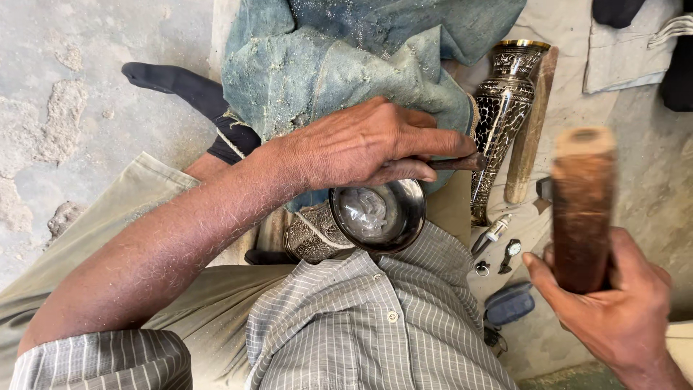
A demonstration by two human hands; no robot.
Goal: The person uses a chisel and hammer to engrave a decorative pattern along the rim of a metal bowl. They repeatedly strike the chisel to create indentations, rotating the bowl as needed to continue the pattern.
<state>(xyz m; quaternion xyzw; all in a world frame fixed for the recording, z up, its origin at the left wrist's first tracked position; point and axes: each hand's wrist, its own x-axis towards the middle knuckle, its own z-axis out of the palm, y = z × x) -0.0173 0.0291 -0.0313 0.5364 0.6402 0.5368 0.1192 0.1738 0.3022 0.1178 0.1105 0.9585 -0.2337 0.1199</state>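
Engraved metal vessel [346, 224] lies on its side across the person's lap, its long axis running roughly from lower left to upper right, with the open mouth turned up toward the camera and a pale interior visible. The patterned outer wall shows at its left end, pressed against the blue-green cloth [339, 65] that is bunched over the knees.

Left hand [368, 144] rests above the vessel's rim, fingers closed around a thin dark metal tool [458, 162] that points to the right, roughly horizontal. Whether the tool's tip touches the vessel cannot be told.

Right hand [613, 303] is clenched around the lower end of a wooden mallet [583, 206], held near upright and blurred, well apart from the vessel.

A tall engraved brass vase [502, 115], dark and gold, lies just right of the cloth, neck toward the top of the view. A pale wooden stick [530, 130] lies alongside it, parallel and touching or nearly so.

Small items lie on the floor between vase and right hand: a slim pen-like tool [492, 232], a small dark object [511, 250] and a blue-grey pouch [509, 305]. The floor [65, 108] is rough, patchy grey concrete, partly covered by pale sheeting [621, 58] at upper right.
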